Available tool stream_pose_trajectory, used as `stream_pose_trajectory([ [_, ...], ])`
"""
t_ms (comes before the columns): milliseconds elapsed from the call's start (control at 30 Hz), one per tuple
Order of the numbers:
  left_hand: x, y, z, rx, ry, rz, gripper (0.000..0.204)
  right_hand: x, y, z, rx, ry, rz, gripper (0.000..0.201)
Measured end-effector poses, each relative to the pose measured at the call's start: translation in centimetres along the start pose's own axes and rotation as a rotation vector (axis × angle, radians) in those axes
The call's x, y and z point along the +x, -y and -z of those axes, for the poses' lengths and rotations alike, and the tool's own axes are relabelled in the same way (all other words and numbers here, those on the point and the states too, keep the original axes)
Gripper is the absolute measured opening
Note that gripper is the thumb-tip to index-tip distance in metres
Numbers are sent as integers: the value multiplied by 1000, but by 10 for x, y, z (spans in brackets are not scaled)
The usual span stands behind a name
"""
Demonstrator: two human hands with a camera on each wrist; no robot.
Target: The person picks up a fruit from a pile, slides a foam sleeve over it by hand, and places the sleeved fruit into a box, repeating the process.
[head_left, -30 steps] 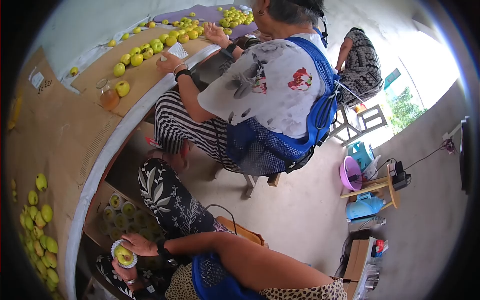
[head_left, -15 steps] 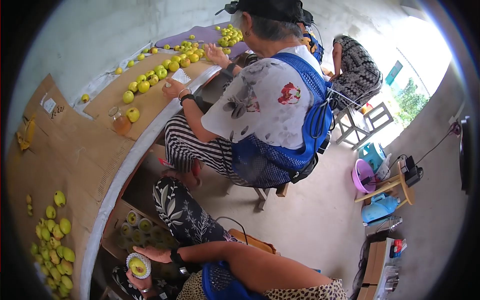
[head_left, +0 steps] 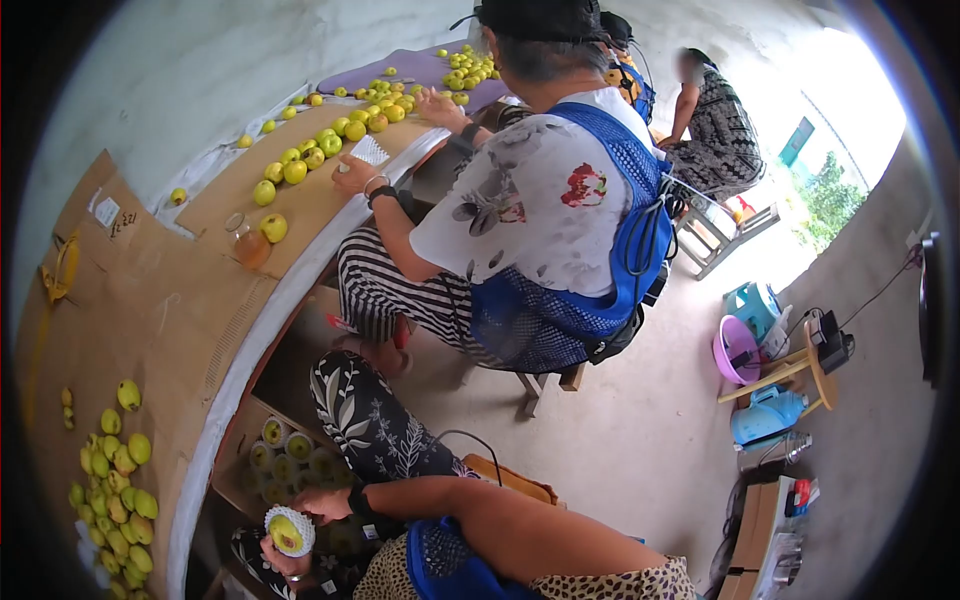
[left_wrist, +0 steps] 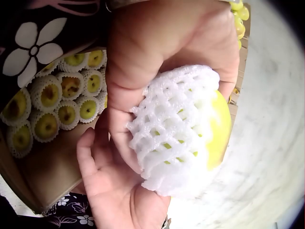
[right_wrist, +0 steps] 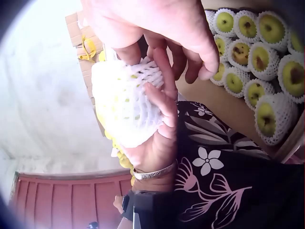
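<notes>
A yellow-green fruit (head_left: 287,534) in a white foam net (left_wrist: 176,126) sits in my left hand (head_left: 282,562), whose fingers curl round it; a silver bracelet is on that wrist. In the left wrist view the fruit's bare side (left_wrist: 221,126) shows past the net's edge. My right hand (head_left: 326,503) is close against the netted fruit, its fingers relaxed and loosely bent. From the right wrist view, my right hand (right_wrist: 159,28) lies over the net (right_wrist: 126,102) near its upper end, and fingers of my left hand (right_wrist: 159,145) wrap the net.
Netted fruits (right_wrist: 239,52) fill a cardboard box (head_left: 243,425) beside my knees. Loose fruits (head_left: 118,500) lie on the cardboard-covered table (head_left: 150,330), with a glass jar (head_left: 250,245) farther along. A person in a floral shirt (head_left: 540,190) sits alongside; others sit beyond.
The head view has shifted, moving the scene rightward. My right hand's fingers, stretched out past the fruit half a second ago, now lie bent beside it. My left hand keeps its grip.
</notes>
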State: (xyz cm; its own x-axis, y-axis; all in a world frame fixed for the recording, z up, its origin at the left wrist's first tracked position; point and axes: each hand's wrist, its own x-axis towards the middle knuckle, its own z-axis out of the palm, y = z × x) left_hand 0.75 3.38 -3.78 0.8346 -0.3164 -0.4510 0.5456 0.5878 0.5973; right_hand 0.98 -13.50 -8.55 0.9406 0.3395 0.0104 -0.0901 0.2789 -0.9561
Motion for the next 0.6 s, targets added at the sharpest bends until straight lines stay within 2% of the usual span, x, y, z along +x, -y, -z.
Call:
stream_pose_trajectory([
  [33,-1,2,-3,6,12,3,54,2,-7,1,-9,25,13,16],
  [100,-3,3,-5,21,37,8,55,-5,15,3,174,61,-270,14],
  [200,0,3,1,2,46,38,54,-15,41,-6,298,-23,-385,15],
  [267,-2,5,-11,1,68,31,52,-15,31,-4,67,-9,-110,16],
  [333,-2,4,-14,3,79,22,51,-13,21,-1,-10,20,-67,19],
  [400,1,3,-8,-7,73,22,51,-20,48,8,60,68,-263,25],
  [467,-6,-3,-13,-17,64,19,47,-9,40,8,77,-200,-368,31],
  [500,-8,-5,-18,-21,64,20,46,-9,55,7,85,-338,-417,35],
  [533,-7,-6,-18,-27,19,-1,48,-16,73,3,79,-367,-413,42],
  [600,-7,-6,-22,-35,-72,-39,52,-20,92,2,-54,-231,-222,51],
])
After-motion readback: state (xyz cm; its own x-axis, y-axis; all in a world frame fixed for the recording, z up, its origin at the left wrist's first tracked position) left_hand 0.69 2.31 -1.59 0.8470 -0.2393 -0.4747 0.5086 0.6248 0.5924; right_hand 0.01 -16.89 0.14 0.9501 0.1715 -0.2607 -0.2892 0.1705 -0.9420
